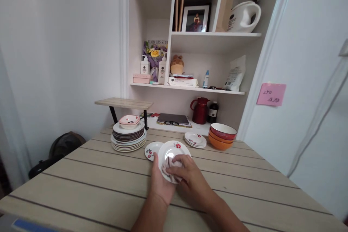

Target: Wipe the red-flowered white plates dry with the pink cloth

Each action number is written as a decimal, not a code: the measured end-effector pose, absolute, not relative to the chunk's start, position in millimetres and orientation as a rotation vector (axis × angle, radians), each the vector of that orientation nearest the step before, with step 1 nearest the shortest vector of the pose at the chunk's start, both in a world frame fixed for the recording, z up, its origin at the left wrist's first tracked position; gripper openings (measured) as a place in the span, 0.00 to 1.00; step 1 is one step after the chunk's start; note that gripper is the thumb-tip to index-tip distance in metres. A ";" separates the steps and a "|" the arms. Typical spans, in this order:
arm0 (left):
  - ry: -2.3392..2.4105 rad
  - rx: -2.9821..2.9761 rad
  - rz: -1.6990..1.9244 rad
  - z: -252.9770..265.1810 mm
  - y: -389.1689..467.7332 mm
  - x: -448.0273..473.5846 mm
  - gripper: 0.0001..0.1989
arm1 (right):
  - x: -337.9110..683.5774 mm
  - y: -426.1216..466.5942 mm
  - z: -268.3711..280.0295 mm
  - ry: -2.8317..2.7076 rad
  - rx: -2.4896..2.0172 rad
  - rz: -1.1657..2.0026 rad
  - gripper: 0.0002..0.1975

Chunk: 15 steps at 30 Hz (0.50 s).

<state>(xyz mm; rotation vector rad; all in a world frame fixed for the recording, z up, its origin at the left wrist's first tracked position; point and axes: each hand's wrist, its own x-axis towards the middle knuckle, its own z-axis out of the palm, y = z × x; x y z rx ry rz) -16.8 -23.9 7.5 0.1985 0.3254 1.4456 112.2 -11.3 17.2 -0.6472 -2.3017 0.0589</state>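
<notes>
A small white plate with red flowers [168,149] is held tilted above the table by my left hand [160,183], thumb along its left edge and fingers underneath. My right hand [189,174] presses a crumpled pale cloth [169,166] against the plate's face, its fingers closed on the cloth. Just behind, on the table, lies another flowered plate [150,151], partly covered by the held one. Farther back to the right sits a short stack of similar flowered plates [195,139].
On the left of the slatted table [89,185] stands a tall stack of plates [128,139] topped by small square bowls [129,121]. Nested red and orange bowls [222,136] stand at the back right. Behind are a small riser [123,103], a red jug [200,110] and shelves.
</notes>
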 end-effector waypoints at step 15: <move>0.304 0.240 1.478 6.6 -24.2 -16.9 0.31 | 117.1 -12.2 17.1 -2.280 -0.814 -0.065 0.21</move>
